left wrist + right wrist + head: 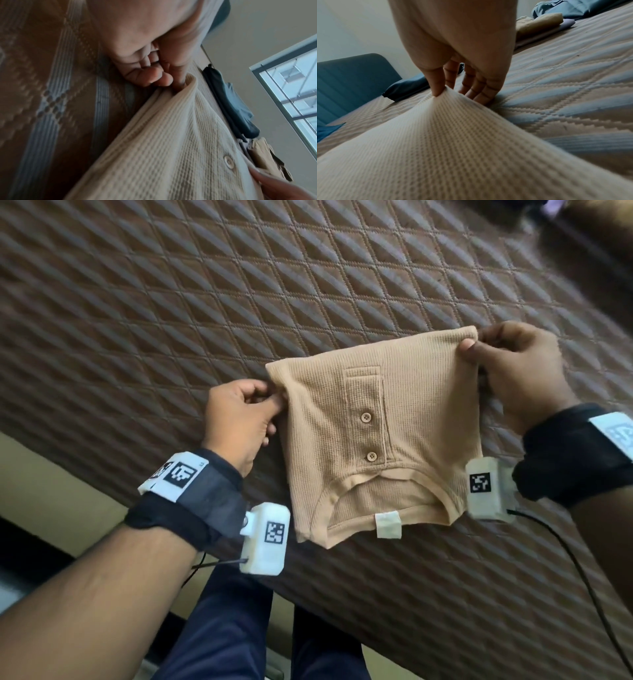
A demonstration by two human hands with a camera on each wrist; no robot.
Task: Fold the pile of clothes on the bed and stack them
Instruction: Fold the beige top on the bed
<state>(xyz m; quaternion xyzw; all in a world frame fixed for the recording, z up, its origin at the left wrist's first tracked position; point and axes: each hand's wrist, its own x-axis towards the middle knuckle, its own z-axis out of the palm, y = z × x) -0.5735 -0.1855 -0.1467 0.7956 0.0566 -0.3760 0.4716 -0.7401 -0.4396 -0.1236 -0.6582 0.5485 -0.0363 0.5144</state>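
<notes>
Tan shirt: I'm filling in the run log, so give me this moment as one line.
step: folding | item: tan shirt, folded, on bed | left hand: pinches far-left corner | right hand: pinches far-right corner | stacked: not yet

Bed point(205, 302): brown quilted cover, diamond stitch. Tan waffle-knit shirt point(376, 433) lies folded on it, btwn fingers of both hands. Beyond right fingertips: folded clothes stack point(539, 23), blue pillow point(406, 88).

Both arms reach forward, wrists strapped. The left hand point(241, 419) pinches with curled fingers. The right hand point(510, 371) pinches between thumb and fingers.
</notes>
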